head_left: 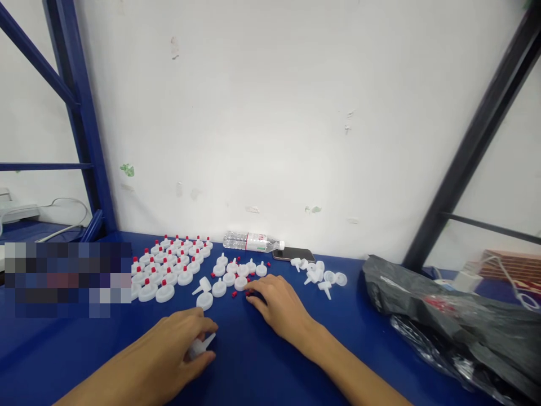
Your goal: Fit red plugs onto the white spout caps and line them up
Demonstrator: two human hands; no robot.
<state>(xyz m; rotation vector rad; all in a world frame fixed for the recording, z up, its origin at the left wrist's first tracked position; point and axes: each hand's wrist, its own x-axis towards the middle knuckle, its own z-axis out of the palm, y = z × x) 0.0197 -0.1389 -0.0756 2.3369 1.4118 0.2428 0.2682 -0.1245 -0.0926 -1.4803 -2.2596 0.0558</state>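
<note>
My left hand [180,349] is closed around a white plastic nozzle cap [198,348], its pointed spout slanting up to the right. My right hand [276,304] reaches to the middle of the table, thumb and forefinger bent around a small red tip cap [248,292]. Just left of those fingertips lies another loose red tip cap [234,294]. Uncapped white nozzle caps [218,288] stand or lie in a loose group beyond both hands. Farther left, rows of white nozzle caps with red tips [164,291] stand upright.
A clear plastic bottle [253,242] lies by the wall beside a dark phone [293,254]. More white nozzle caps [329,277] are scattered to the right. A black plastic bag [460,321] covers the right side of the blue table [249,361]. Blue frame posts [87,113] rise at left.
</note>
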